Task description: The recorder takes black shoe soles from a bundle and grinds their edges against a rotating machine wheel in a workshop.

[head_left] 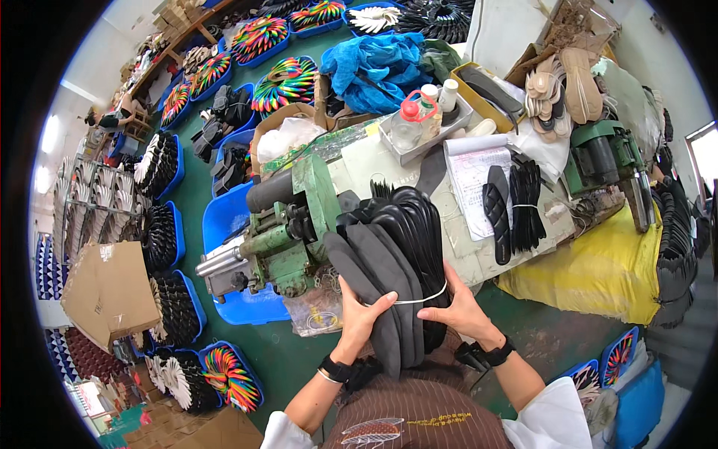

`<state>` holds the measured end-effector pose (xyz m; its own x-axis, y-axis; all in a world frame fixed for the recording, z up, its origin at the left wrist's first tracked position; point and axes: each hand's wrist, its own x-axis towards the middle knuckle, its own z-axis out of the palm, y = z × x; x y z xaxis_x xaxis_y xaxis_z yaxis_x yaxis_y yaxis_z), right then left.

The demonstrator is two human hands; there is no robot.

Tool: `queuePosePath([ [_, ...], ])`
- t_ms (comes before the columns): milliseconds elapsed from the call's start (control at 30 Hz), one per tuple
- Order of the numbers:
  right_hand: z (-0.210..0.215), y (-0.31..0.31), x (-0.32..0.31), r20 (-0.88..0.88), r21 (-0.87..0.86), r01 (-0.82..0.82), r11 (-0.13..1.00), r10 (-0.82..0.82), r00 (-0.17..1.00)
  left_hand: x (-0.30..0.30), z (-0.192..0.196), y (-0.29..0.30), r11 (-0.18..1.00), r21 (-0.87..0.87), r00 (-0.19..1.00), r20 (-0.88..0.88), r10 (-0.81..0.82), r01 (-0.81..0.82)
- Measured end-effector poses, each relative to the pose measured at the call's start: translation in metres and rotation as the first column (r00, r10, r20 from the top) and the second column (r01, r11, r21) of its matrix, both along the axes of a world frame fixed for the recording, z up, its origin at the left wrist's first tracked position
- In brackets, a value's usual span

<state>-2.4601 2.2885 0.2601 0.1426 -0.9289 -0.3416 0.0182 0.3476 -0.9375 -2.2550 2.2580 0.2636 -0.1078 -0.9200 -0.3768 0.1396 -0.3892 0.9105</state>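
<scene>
Head view: both hands hold a fanned stack of black soles upright in front of the person, at the near edge of the surface, just right of a green machine. The left hand has its grip closed on the stack's left side with fingers hooked over a white band that circles the stack; the right hand has its grip closed on the right side, fingertips at the band. Two smaller bundles of soles lie further back on the surface beside a paper sheet, well apart from the hands.

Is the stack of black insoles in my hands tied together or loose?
Tied: a pale band circles the black insoles, held between both hands.
</scene>
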Motion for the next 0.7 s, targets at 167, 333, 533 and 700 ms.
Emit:
queuePosePath([
  [167,0.006,0.001,-0.009,0.139,0.021,-0.084,0.996,0.08,0.987,0.006,-0.002,-0.005,0.995,0.019,0.995,0.001,-0.097,0.097],
  [333,0.012,-0.003,0.013,-0.19,-0.079,0.112,0.991,-0.126,0.974,-0.013,0.003,0.0,0.955,-0.158,0.962,0.146,-0.23,0.252],
  [533,0.007,-0.005,0.027,-0.342,-0.228,0.262,0.938,-0.329,0.88,-0.022,-0.007,-0.007,0.962,-0.181,0.976,0.116,-0.184,0.203],
  [700,0.017,-0.01,0.01,-0.13,-0.116,0.251,0.961,-0.266,0.955,-0.01,-0.022,-0.025,0.992,0.013,0.992,-0.045,-0.122,0.122],
])
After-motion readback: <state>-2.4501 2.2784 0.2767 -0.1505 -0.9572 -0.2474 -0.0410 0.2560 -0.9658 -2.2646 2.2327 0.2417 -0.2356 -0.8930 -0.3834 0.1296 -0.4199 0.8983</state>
